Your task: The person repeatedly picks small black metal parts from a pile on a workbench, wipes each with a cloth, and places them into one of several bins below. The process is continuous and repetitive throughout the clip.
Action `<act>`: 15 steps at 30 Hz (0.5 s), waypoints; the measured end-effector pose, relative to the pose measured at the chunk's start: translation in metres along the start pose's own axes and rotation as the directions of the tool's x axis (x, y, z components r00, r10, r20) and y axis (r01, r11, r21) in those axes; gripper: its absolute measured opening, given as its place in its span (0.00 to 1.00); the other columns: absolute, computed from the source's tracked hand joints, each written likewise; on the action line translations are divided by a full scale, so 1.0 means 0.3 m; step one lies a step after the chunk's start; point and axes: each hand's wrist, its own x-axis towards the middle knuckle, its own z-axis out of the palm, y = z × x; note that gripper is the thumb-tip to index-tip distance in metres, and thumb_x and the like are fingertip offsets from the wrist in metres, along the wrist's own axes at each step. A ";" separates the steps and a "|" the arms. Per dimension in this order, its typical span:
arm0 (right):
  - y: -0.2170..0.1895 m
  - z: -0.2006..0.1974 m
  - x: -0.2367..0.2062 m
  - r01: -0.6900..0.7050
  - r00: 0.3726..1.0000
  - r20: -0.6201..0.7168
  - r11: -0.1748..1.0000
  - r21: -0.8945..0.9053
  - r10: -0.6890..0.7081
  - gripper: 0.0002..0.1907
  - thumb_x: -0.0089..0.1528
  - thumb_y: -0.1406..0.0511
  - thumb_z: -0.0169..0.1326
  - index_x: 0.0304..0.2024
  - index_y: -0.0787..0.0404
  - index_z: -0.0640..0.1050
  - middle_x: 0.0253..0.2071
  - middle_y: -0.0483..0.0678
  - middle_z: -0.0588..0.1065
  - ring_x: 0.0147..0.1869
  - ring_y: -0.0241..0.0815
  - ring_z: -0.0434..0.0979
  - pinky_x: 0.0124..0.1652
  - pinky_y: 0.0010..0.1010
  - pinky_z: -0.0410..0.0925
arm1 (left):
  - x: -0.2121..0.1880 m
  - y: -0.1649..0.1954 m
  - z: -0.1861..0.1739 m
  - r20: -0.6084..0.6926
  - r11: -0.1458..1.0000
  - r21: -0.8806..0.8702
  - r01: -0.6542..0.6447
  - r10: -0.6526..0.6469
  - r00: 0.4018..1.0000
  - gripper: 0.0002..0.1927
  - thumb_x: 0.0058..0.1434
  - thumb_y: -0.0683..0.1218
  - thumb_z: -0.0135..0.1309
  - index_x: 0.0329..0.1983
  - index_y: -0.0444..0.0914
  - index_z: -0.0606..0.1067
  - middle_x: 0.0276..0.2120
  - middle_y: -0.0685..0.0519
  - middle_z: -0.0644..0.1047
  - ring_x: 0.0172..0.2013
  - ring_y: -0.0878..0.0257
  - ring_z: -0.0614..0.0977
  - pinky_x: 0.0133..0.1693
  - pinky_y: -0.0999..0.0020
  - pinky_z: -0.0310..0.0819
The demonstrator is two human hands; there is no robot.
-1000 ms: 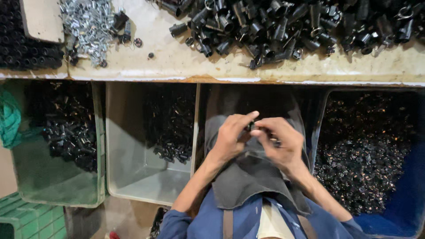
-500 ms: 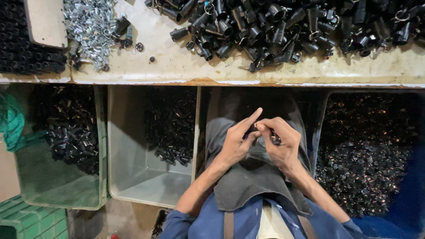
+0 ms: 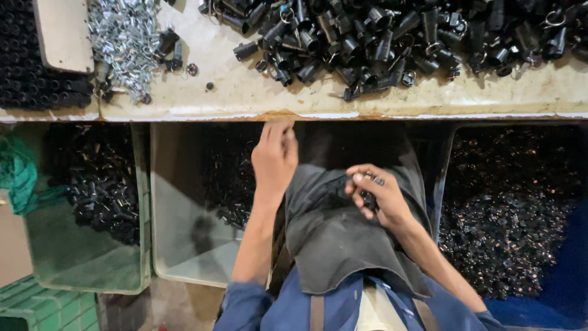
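Pinched in our right hand (image 3: 375, 197) is a small black part (image 3: 368, 197), over the dark cloth (image 3: 343, 239) on our lap. Our left hand (image 3: 274, 158), fingers loosely together and empty, reaches toward twelve o'clock, at the bench edge (image 3: 294, 115). Black fittings (image 3: 392, 40) are heaped beyond; silver clips (image 3: 122, 37) lie at eleven, bins (image 3: 184, 245) below.

Workshop: bins (image 3: 141, 202) of black parts (image 3: 380, 43)

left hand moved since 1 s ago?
Yes. The left hand has left the right hand and gone up toward the workbench edge, fingertips now at it; the right hand holds a small black part.
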 end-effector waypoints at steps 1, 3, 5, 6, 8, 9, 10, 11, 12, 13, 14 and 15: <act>-0.001 0.002 0.002 0.034 0.999 -0.023 0.999 -0.008 -0.034 0.14 0.66 0.67 0.54 0.51 0.69 0.75 0.32 0.52 0.76 0.24 0.36 0.72 0.14 0.23 0.60 | 0.035 0.045 0.024 -0.092 0.980 0.108 -0.167 0.177 0.980 0.12 0.67 0.46 0.53 0.53 0.42 0.75 0.50 0.48 0.77 0.48 0.51 0.81 0.48 0.59 0.76; -0.015 0.005 0.005 0.101 0.993 -0.057 0.995 -0.027 -0.102 0.14 0.67 0.67 0.55 0.53 0.68 0.76 0.29 0.49 0.73 0.23 0.33 0.70 0.16 0.21 0.58 | 0.149 0.129 0.079 -0.132 0.890 0.314 -0.331 0.387 0.913 0.20 0.63 0.48 0.59 0.58 0.40 0.74 0.54 0.44 0.74 0.52 0.46 0.77 0.50 0.55 0.73; -0.035 0.008 0.000 0.125 0.991 -0.036 0.991 -0.044 -0.127 0.14 0.65 0.69 0.57 0.53 0.66 0.76 0.25 0.48 0.71 0.21 0.33 0.68 0.16 0.21 0.58 | 0.251 0.192 0.128 -0.071 0.850 0.420 -0.318 0.381 0.922 0.23 0.62 0.50 0.60 0.59 0.39 0.73 0.55 0.44 0.72 0.52 0.46 0.77 0.49 0.53 0.72; -0.046 0.008 -0.006 0.144 0.989 -0.030 0.988 -0.054 -0.146 0.15 0.65 0.70 0.58 0.54 0.65 0.77 0.23 0.48 0.70 0.20 0.32 0.67 0.16 0.21 0.59 | 0.279 0.209 0.149 -0.041 0.848 0.443 -0.290 0.342 0.939 0.23 0.62 0.50 0.60 0.59 0.38 0.73 0.55 0.44 0.72 0.52 0.47 0.77 0.48 0.53 0.72; -0.065 0.001 -0.026 0.200 0.967 -0.136 0.974 -0.111 -0.214 0.16 0.62 0.71 0.56 0.53 0.64 0.76 0.27 0.48 0.73 0.21 0.33 0.70 0.16 0.21 0.59 | 0.295 0.205 0.167 -0.035 0.834 0.464 -0.298 0.353 0.935 0.23 0.60 0.48 0.61 0.57 0.37 0.72 0.53 0.45 0.72 0.52 0.48 0.77 0.49 0.54 0.72; -0.069 -0.003 -0.037 0.219 0.951 -0.192 0.966 -0.136 -0.243 0.17 0.61 0.71 0.56 0.53 0.63 0.75 0.29 0.47 0.74 0.22 0.33 0.71 0.16 0.21 0.59 | 0.283 0.184 0.161 -0.058 0.821 0.466 -0.330 0.401 0.914 0.23 0.58 0.46 0.61 0.56 0.38 0.73 0.52 0.47 0.72 0.52 0.48 0.78 0.49 0.55 0.72; -0.073 -0.008 -0.047 0.276 0.932 -0.198 0.948 -0.158 -0.304 0.16 0.62 0.72 0.56 0.52 0.63 0.74 0.31 0.49 0.75 0.23 0.34 0.72 0.16 0.21 0.60 | 0.261 0.157 0.152 -0.080 0.806 0.470 -0.359 0.444 0.892 0.24 0.56 0.44 0.62 0.56 0.38 0.73 0.51 0.48 0.72 0.52 0.48 0.78 0.49 0.57 0.73; -0.076 -0.014 -0.053 0.336 0.908 -0.199 0.925 -0.179 -0.369 0.15 0.62 0.72 0.57 0.51 0.64 0.73 0.32 0.50 0.76 0.24 0.34 0.72 0.17 0.22 0.61 | 0.241 0.124 0.136 -0.140 0.896 0.295 -0.331 0.383 0.913 0.21 0.58 0.42 0.62 0.55 0.39 0.74 0.52 0.49 0.72 0.51 0.52 0.79 0.47 0.62 0.75; -0.077 -0.019 -0.057 0.396 0.879 -0.200 0.897 -0.199 -0.432 0.14 0.63 0.73 0.57 0.50 0.64 0.72 0.34 0.52 0.76 0.26 0.35 0.73 0.17 0.22 0.61 | 0.219 0.090 0.113 -0.184 0.949 0.106 -0.298 0.313 0.932 0.18 0.60 0.39 0.62 0.54 0.40 0.76 0.53 0.50 0.72 0.50 0.56 0.80 0.46 0.67 0.77; -0.077 -0.021 -0.058 0.401 0.883 -0.203 0.905 -0.139 -0.422 0.13 0.64 0.73 0.57 0.51 0.65 0.72 0.35 0.52 0.76 0.27 0.35 0.73 0.18 0.22 0.61 | 0.206 0.063 0.093 -0.207 0.964 -0.086 -0.252 0.230 0.951 0.17 0.62 0.36 0.61 0.54 0.41 0.77 0.54 0.51 0.72 0.50 0.59 0.81 0.44 0.71 0.80; -0.077 -0.023 -0.057 0.400 0.890 -0.204 0.913 -0.081 -0.408 0.12 0.65 0.72 0.56 0.51 0.65 0.73 0.36 0.53 0.76 0.27 0.35 0.73 0.18 0.21 0.61 | 0.199 0.045 0.078 -0.174 0.955 -0.225 -0.196 0.158 0.972 0.18 0.62 0.35 0.62 0.54 0.39 0.77 0.52 0.50 0.73 0.47 0.60 0.80 0.45 0.70 0.78; -0.078 -0.021 -0.055 0.397 0.898 -0.197 0.917 -0.025 -0.394 0.12 0.66 0.72 0.56 0.51 0.65 0.73 0.37 0.53 0.76 0.28 0.35 0.73 0.19 0.21 0.61 | 0.191 0.038 0.061 -0.138 0.925 -0.356 -0.131 0.087 0.987 0.19 0.61 0.34 0.63 0.55 0.38 0.76 0.50 0.50 0.75 0.45 0.61 0.79 0.46 0.68 0.76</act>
